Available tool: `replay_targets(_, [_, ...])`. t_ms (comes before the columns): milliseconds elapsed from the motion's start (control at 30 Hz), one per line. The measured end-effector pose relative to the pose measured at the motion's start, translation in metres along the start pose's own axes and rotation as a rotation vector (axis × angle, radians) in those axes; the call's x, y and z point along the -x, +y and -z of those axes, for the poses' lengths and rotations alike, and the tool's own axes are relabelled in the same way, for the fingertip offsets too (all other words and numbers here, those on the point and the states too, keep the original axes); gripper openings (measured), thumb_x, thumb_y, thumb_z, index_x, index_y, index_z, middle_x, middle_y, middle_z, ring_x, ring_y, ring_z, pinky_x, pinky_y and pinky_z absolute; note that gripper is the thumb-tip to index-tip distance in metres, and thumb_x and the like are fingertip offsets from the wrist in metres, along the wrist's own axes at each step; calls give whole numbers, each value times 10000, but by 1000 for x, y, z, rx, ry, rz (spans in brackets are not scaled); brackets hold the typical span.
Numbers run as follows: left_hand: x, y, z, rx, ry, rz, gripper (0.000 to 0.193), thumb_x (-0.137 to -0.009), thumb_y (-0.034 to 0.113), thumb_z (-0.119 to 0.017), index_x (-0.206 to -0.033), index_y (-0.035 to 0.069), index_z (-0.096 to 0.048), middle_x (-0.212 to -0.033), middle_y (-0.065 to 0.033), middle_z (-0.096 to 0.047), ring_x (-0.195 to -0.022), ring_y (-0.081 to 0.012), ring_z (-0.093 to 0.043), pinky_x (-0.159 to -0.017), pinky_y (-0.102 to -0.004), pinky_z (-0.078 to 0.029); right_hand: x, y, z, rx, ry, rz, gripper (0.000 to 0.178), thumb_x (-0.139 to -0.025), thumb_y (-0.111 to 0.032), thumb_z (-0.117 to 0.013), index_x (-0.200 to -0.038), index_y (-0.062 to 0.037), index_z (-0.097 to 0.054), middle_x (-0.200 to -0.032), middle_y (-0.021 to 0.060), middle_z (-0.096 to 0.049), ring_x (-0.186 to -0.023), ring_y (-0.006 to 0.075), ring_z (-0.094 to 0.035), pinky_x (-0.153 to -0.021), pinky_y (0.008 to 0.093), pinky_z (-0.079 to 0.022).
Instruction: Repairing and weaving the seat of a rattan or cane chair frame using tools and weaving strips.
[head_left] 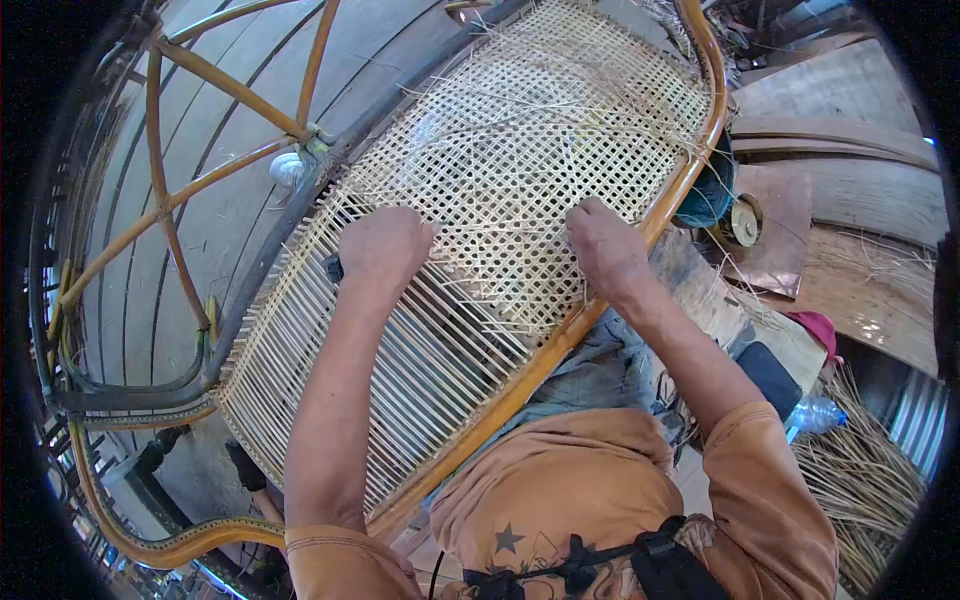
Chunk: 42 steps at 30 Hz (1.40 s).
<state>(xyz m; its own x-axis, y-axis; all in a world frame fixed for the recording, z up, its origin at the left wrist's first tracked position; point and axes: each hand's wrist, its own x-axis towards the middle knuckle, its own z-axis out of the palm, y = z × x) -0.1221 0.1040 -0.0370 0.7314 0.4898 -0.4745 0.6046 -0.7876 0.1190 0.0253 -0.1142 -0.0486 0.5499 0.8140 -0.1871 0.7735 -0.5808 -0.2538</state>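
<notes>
A curved rattan frame [560, 335] lies across in front of me, filled with pale cane webbing [520, 170]. Its far part is woven in an open lattice; the near-left part holds only parallel cane strands [400, 370]. My left hand [385, 245] is closed over the border between the two parts, knuckles up. Near the frame's right rail my right hand [605, 250] pinches at the lattice, fingers bent down. A thin pale strand seems to run between both hands, though the fingers hide its ends. Loose strand ends stick out over the weave.
Another rattan frame [165, 210] with crossing poles stands at left over a plank floor [250, 80]. To the right are wooden boards [850, 180], a round tin [742, 220], a plastic bottle [818, 415] and a bundle of cane [870, 470].
</notes>
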Motion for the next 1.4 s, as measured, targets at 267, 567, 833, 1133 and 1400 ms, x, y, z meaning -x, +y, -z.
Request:
replay_targets(267, [19, -34, 7, -36, 41, 79, 384, -843, 394, -501, -818, 52, -674, -819, -163, -657, -797, -327, -639, -706, -435, -502, -14, 9, -3, -41, -84, 97, 83, -843, -158, -546, -851, -83, -579, -870, 86, -545, -822, 296, -581, -680, 385, -478])
replay_targets(567, [61, -7, 72, 40, 8, -50, 390, -860, 421, -478, -803, 81, -658, -743, -138, -627, -731, -302, -623, -640, -452, -470, -32, -63, 24, -646, -277, 300, 376, -875, -386, -543, -984, -34, -616, -857, 133, -596, -807, 251, -583, -738, 345, -458])
replay_targets(833, [-6, 64, 9, 30, -112, -271, 411, -858, 427, -507, -832, 50, -669, -794, -150, -662, -767, -309, -653, -668, -427, -507, -2, -20, 21, -328, -264, -101, 182, -836, -205, -557, -896, -42, -610, -695, 162, -586, -637, 301, -588, -602, 386, -465])
replay_targets(1133, [-26, 72, 20, -26, -139, -383, 192, -784, 141, -532, -855, 47, -683, -820, -147, -670, -781, -303, -660, -671, -408, -517, -4, -28, 0, -197, -100, -249, 185, -800, -199, -504, -789, -37, -595, -709, 196, -606, -676, 378, -603, -624, 442, -477])
replay_targets(1400, [-35, 99, 29, -220, -210, -493, 192, -778, 126, -546, -874, 76, -704, -889, -110, -684, -835, -253, -666, -692, -370, -507, -8, -34, 8, -128, -167, -264, 224, -779, -219, -532, -774, -6, -601, -716, 227, -598, -685, 388, -598, -638, 448, -478])
